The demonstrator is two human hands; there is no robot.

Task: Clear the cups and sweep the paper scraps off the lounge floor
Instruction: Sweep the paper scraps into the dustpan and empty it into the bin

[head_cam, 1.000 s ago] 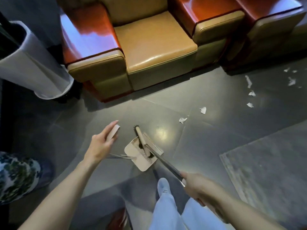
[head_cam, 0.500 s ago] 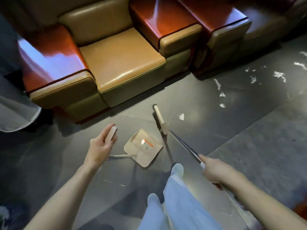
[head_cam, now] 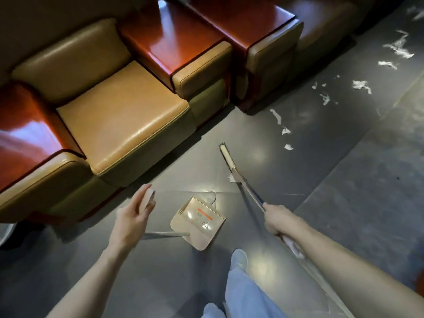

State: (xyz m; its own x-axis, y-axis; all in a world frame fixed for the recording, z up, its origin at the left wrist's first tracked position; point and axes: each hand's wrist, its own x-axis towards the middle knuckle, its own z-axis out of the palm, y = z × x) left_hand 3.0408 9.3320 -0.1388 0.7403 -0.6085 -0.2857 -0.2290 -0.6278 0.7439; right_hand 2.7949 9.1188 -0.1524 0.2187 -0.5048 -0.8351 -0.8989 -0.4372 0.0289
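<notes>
The right hand point(head_cam: 278, 220) is closed around the thin shaft of the broom point(head_cam: 243, 184), which runs away from the person and slightly left to its narrow head, lying lengthwise on the floor point(head_cam: 344, 191). One of the paper scraps point(head_cam: 286, 130) sits beside the shaft; the rest trail off to the right, beyond the head. The left hand point(head_cam: 132, 216) grips the beige handle end of the dustpan point(head_cam: 197, 222), whose tray rests on the floor between both hands, in front of the armchair point(head_cam: 124, 125).

Probably a lounge: tan leather armchairs point(head_cam: 119, 120) with glossy red-wood arms on dark tiles point(head_cam: 344, 203).
</notes>
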